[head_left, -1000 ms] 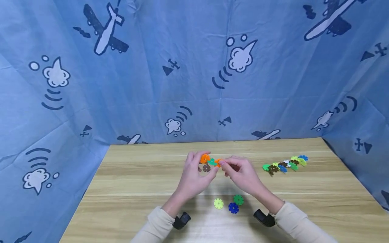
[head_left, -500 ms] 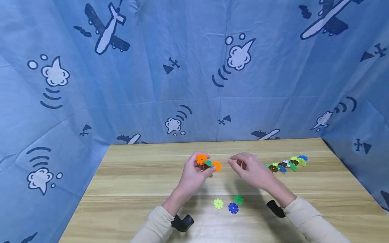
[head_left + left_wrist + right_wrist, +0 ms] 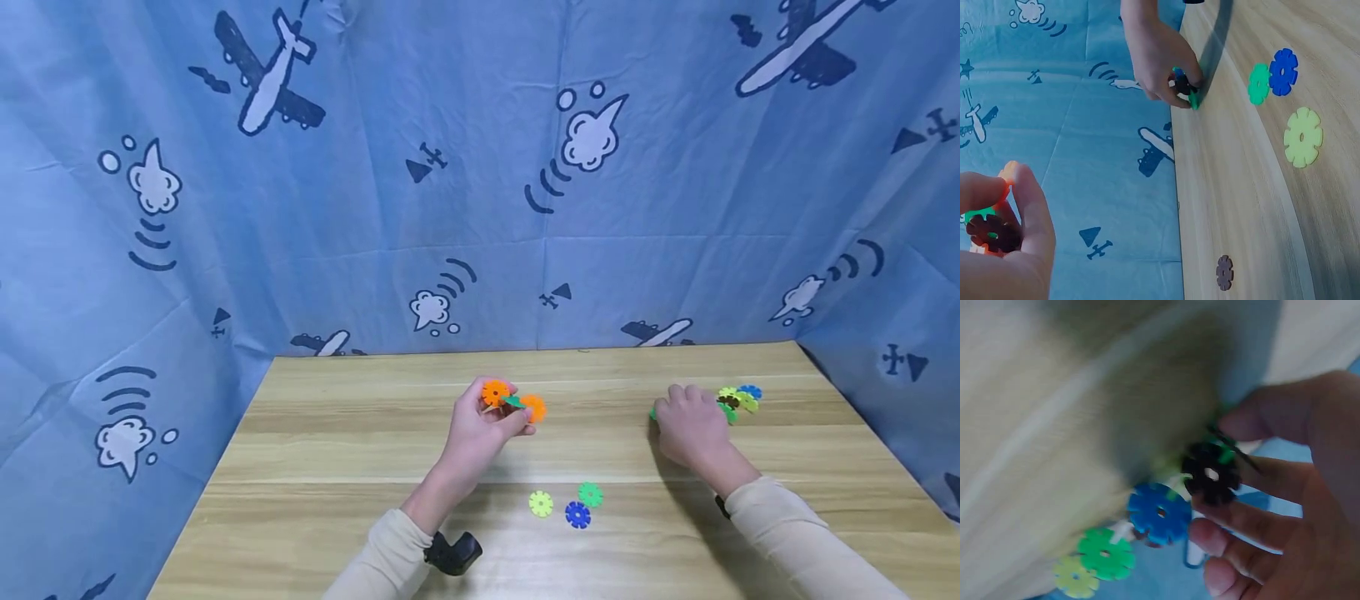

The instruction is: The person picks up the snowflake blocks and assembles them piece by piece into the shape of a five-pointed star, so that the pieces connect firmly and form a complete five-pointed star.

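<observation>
My left hand (image 3: 477,429) holds a small cluster of joined plastic snowflake discs up off the table. Two orange discs (image 3: 495,393) with a green disc (image 3: 513,402) between them show above its fingers. A brown disc (image 3: 994,234) of that cluster sits by the palm in the left wrist view. Over at the right, my right hand (image 3: 692,425) grips the near end of a long chain of interlocked snowflake discs (image 3: 1161,513). Thumb and fingers close around a dark disc (image 3: 1211,474) there. Blue, green and yellow-green discs trail off from it; in the head view the hand hides part of the chain.
Three loose discs lie on the front of the wooden table (image 3: 337,500): yellow-green (image 3: 541,503), blue (image 3: 577,514) and green (image 3: 590,494). A loose brown disc (image 3: 1225,272) lies elsewhere on the tabletop. Blue patterned cloth (image 3: 480,208) hangs behind and at the sides.
My right hand has left the orange-and-green cluster and moved right to the disc chain. My left hand keeps the cluster nearly in place, turned slightly.
</observation>
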### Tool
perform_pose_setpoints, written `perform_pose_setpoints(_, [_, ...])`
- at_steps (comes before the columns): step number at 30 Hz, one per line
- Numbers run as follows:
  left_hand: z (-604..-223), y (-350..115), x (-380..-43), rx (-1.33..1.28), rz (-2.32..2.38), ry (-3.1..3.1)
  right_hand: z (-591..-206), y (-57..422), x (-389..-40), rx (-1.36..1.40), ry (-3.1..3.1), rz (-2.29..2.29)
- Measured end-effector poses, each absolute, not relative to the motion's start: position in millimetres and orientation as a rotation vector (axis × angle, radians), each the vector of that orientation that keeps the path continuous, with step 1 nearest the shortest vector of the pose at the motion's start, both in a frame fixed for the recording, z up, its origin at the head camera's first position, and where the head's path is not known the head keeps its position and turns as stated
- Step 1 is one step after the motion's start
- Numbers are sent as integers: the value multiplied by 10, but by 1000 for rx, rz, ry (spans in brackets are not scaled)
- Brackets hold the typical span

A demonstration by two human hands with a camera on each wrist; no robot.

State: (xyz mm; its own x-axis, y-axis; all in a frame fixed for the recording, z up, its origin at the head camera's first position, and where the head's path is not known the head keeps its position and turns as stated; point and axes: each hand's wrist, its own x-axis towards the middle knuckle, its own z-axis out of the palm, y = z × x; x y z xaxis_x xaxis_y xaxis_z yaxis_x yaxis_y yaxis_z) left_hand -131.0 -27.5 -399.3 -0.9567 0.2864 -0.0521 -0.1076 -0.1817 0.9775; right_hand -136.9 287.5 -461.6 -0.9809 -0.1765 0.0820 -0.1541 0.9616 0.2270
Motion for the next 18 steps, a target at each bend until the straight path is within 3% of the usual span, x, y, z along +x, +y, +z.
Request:
perform_pose_setpoints(9, [-4000,-227,-1342,156,2238,1804,-4569,2834,-1475,266,-2952,46])
perform_pose_setpoints(18, [-3977,-192,-1371,132,2261,1796,-4033,2248,-1444,418,-2584,1450])
